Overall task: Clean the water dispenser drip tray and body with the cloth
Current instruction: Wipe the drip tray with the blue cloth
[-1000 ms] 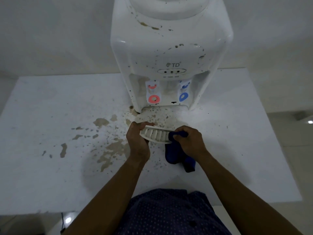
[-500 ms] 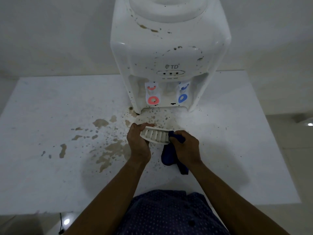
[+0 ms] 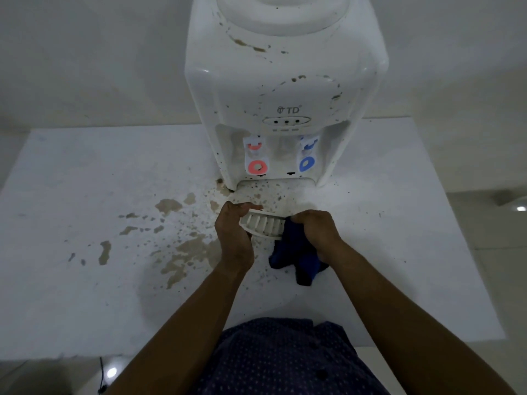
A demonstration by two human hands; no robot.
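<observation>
A white water dispenser (image 3: 285,81) stands at the back of the white table (image 3: 85,295), its body speckled with brown spots. Its red tap (image 3: 256,166) and blue tap (image 3: 306,163) face me. My left hand (image 3: 233,238) grips the left end of the white slotted drip tray (image 3: 262,225), held above the table in front of the dispenser's base. My right hand (image 3: 316,230) clutches a dark blue cloth (image 3: 296,258) pressed against the tray's right end. The cloth's loose part hangs down to the table.
Brown stains (image 3: 185,252) and splatter cover the table left of my hands and in front of the dispenser's empty tray recess (image 3: 273,192). A wall rises behind the dispenser. Tiled floor (image 3: 507,252) lies beyond the table's right edge.
My right hand with the cloth has shifted slightly along the tray's right end. The tray stays held by my left hand in about the same place.
</observation>
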